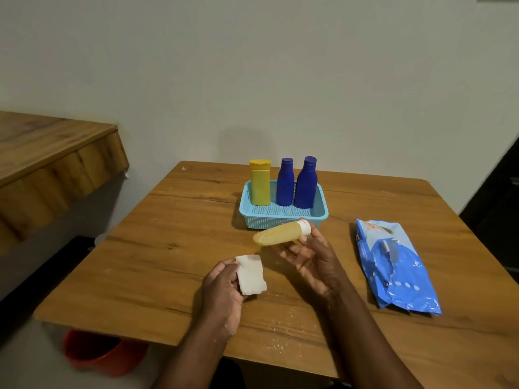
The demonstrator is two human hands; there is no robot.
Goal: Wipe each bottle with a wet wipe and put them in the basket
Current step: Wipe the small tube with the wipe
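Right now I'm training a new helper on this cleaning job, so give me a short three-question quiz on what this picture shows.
1. True or false: three bottles already stand upright in the basket.
2. Which hand holds the wet wipe? A) left hand B) right hand C) neither
3. Fill in: the amber bottle in the right hand is held lying ____, its white cap toward the person's right.

Key
1. True: the yellow bottle and two blue bottles stand there.
2. A: the left hand pinches it.
3. Sideways, in front of the basket and above the table.
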